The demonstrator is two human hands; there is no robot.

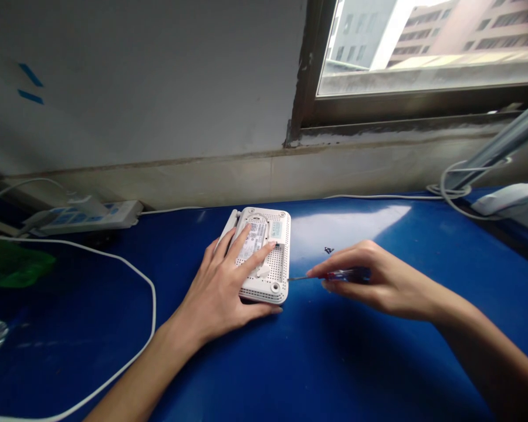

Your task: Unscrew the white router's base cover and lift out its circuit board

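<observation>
A white router (276, 258) lies upside down on the blue table (317, 363), its perforated underside and label facing up. My left hand (222, 287) rests flat on it with fingers spread, the thumb along its near edge. My right hand (369, 278) is closed around a small screwdriver (330, 275) with a red and blue handle. The thin metal tip points left and touches the router's right side near its front corner.
A white power strip (88, 215) with plugs sits at the back left, its white cable (152, 305) looping across the table. A green object (13, 264) lies at the far left. White cables and a white device (510, 202) occupy the back right below the window.
</observation>
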